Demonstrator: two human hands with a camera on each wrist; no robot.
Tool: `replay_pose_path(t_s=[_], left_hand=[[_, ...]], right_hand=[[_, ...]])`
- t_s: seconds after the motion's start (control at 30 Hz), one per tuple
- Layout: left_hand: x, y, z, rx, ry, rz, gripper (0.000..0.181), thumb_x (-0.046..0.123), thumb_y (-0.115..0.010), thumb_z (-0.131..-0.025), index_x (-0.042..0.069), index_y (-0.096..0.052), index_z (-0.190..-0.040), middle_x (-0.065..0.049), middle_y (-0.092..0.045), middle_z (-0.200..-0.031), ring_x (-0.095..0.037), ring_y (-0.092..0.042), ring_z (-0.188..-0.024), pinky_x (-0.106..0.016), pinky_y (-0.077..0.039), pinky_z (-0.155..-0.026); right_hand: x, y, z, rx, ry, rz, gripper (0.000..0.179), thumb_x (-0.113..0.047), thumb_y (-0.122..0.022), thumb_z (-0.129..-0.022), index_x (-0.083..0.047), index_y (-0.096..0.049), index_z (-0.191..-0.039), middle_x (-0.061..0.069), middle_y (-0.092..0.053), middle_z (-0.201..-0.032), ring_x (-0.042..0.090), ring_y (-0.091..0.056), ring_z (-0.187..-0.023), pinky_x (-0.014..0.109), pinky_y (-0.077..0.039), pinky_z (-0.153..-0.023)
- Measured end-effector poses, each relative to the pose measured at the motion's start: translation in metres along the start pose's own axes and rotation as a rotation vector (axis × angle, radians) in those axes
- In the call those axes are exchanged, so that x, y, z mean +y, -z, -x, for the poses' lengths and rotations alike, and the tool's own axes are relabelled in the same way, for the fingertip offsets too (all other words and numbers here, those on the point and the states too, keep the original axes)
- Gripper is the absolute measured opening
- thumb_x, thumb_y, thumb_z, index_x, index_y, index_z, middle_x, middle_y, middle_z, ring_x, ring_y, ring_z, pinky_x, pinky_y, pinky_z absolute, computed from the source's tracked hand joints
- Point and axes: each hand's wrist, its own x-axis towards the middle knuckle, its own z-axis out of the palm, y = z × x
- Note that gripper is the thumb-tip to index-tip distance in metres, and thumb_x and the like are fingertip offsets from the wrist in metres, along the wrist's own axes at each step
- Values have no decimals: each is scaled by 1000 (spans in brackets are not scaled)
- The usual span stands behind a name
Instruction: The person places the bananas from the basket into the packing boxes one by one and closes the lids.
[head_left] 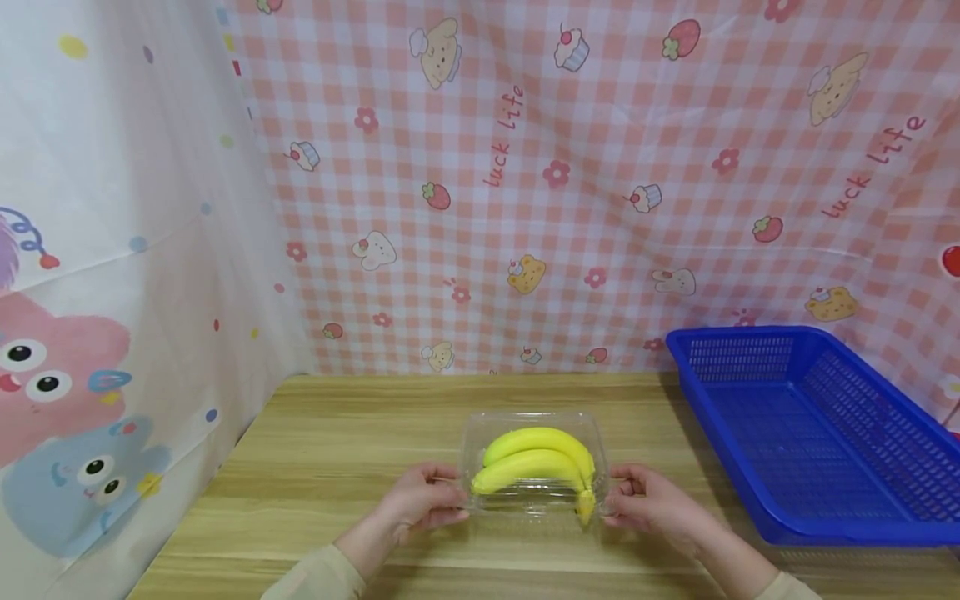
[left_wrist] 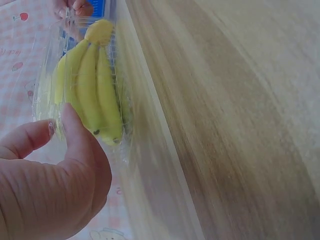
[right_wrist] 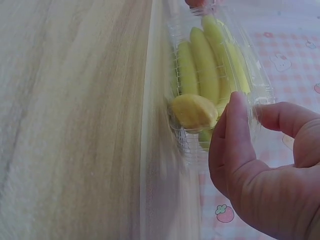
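A clear plastic clamshell container [head_left: 534, 421] is at the middle of the wooden table, its lid over a bunch of yellow bananas [head_left: 536, 471]. The stem end of the bunch points to the near right corner. On the container's left side, my left hand [head_left: 429, 504] pinches the rim between thumb and fingers. My right hand [head_left: 651, 508] pinches the opposite rim the same way. In the right wrist view, the thumb and fingers of the right hand [right_wrist: 265, 165] meet at the plastic edge. Whether the lid is fully latched cannot be told.
A blue plastic basket [head_left: 738, 446] with mesh walls stands on the right of the wooden table [head_left: 337, 433]. Behind the table hangs a pink checked cloth [head_left: 480, 233]. A white cartoon-print cloth [head_left: 172, 333] hangs along the left.
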Motion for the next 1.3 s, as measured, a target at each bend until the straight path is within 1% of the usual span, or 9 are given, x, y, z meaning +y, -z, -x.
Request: replay_pose_path(t_s=[0.27,0.53,0.77,1.0,1.17,1.3], left_hand=[[-1,-3,1,22,1,-4,47,-17,-58,-83,-17,-38,-126,-14,-52,-92,-17,-62,-73,-28,-61,-71],[-2,-5,-2,47,22,24,45,-19,-55,-83,-12,-39,-124,-9,-54,-85,-15,-61,-69,-26,-61,-68],[-2,-6,-2,67,16,29,45,-20,-57,-81,-12,-40,-122,-11,-54,-86,-16,-61,-67,-26,-61,-67],[-2,-8,-2,83,23,35,46,-21,-57,-80,-11,-41,-121,-12,-54,-87,-16,-62,-67,-25,-61,-66],[-2,-8,-1,72,19,25,47,-19,-57,-81,-12,-39,-123,-15,-55,-88,-16,-62,-68,-25,-60,-67],[-1,-6,0,63,13,-24,49,-17,-59,-80,-14,-38,-124,-16,-55,-92,-17,-62,-71,-26,-61,-68]], right_hand=[[1,-1,-1,21,0,16,62,10,-59,-91,27,-18,-135,12,-42,-97,17,-55,-85,34,-59,-85],[0,-2,-1,40,2,31,61,12,-59,-90,27,-19,-134,14,-41,-98,18,-56,-86,34,-59,-84],[-3,-3,-1,45,10,40,59,13,-58,-90,27,-21,-132,14,-43,-97,18,-56,-85,33,-60,-83],[-1,-4,-3,77,17,64,57,14,-58,-87,26,-23,-132,13,-44,-95,18,-56,-83,32,-60,-80],[0,-3,-4,81,22,71,58,13,-58,-87,26,-24,-131,13,-44,-95,18,-56,-83,31,-60,-80],[-1,-1,-3,70,22,98,60,9,-59,-89,26,-23,-133,15,-45,-97,19,-57,-85,32,-60,-80]])
